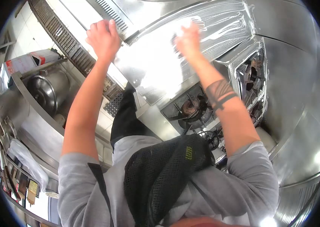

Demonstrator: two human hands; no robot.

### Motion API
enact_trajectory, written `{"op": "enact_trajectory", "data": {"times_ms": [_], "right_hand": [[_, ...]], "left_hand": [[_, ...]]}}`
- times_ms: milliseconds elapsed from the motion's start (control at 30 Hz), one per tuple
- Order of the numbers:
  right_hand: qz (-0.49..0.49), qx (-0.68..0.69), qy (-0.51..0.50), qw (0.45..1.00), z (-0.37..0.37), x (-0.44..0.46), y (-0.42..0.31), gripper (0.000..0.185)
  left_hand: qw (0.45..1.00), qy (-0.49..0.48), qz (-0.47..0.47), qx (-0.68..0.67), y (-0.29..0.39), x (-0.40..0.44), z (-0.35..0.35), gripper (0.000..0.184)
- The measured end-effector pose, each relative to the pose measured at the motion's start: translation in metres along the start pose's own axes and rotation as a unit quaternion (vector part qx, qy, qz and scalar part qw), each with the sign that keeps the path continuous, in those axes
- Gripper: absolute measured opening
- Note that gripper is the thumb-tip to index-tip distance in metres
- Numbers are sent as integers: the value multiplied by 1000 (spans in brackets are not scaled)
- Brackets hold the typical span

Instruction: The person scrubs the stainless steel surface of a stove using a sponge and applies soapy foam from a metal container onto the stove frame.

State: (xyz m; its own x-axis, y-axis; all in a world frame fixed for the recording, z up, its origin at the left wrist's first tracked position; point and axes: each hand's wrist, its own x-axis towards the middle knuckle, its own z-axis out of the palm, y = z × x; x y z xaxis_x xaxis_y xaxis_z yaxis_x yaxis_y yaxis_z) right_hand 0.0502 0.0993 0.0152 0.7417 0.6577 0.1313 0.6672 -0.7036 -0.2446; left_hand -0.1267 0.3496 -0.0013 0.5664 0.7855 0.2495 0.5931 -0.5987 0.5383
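My right hand (188, 41) is pressed to a soapy steel panel (160, 72), its fingers closed over a small dark scouring pad (175, 42). Motion and foam blur the pad, and the hand covers most of it. White foam (226, 28) lies in streaks over the far part of the panel, while glare washes out the middle. To the left, my left hand (104, 39) is curled with the thumb up, near the panel's left end and a slotted steel strip (110, 13). Nothing shows in its fingers.
A gas burner (191, 107) sits below the panel, with a foam-edged burner opening (251, 77) at right. Steel walls (292, 75) rise on the right. A floor drain grate (63, 36) runs along the left, beside a counter holding a round metal lid (42, 94).
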Motion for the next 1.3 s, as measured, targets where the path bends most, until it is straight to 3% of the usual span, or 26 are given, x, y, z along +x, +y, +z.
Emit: {"op": "enact_trajectory", "data": {"times_ms": [67,133,200,233,267,367,433,500,567,600,667,700,833,867,933,1033,1100,1200,1300], "right_hand": [[-98,0,-165,981,-12,-27,-50,44],[-109,3,-152,982,-8,-21,-34,44],[-60,-47,-46,996,-6,5,-4,44],[4,-37,-64,997,-11,19,3,43],[3,-36,-63,997,3,7,-10,43],[117,165,-89,975,30,-48,-46,40],[-157,37,-198,967,-4,-67,-74,48],[-7,66,-219,974,-19,-37,-32,53],[11,15,-81,997,-12,-11,10,55],[6,27,-83,996,7,-6,5,55],[-59,-113,8,992,37,-13,-2,53],[-61,-1,33,998,36,-13,-46,52],[-124,-22,-209,970,2,-68,-166,53],[-124,-19,-209,970,-4,-83,-164,53],[-219,34,-254,942,-11,-119,-138,52],[-277,81,-223,931,-25,-174,-99,51],[-316,25,-243,917,-32,-186,-93,52],[-256,36,-203,944,5,-147,-138,57],[-230,53,-85,968,35,-92,-186,53]], "left_hand": [[1000,5,2,20,-1,-1,2,31],[1000,1,5,13,0,-2,1,31],[1000,4,4,7,0,-1,1,31],[1000,4,0,5,0,-1,0,30],[1000,4,-4,3,0,-1,0,30],[1000,3,-4,6,-1,1,1,30],[1000,5,0,-3,-3,-1,2,30],[1000,7,4,-6,-5,-1,6,30],[1000,17,1,-4,-6,0,7,30],[1000,19,0,9,-7,0,6,30],[1000,14,-9,-4,-6,-1,6,33],[1000,16,-13,-20,-5,-1,5,31],[999,37,2,-22,-5,-2,5,34],[999,37,3,-19,-3,-2,3,34],[999,-7,-24,-41,2,-3,0,31],[999,12,-2,-42,-2,-4,2,32],[999,18,16,-48,-4,-5,2,31],[997,61,2,-47,-6,0,16,38],[996,-37,-34,-71,-18,16,6,59]]}}
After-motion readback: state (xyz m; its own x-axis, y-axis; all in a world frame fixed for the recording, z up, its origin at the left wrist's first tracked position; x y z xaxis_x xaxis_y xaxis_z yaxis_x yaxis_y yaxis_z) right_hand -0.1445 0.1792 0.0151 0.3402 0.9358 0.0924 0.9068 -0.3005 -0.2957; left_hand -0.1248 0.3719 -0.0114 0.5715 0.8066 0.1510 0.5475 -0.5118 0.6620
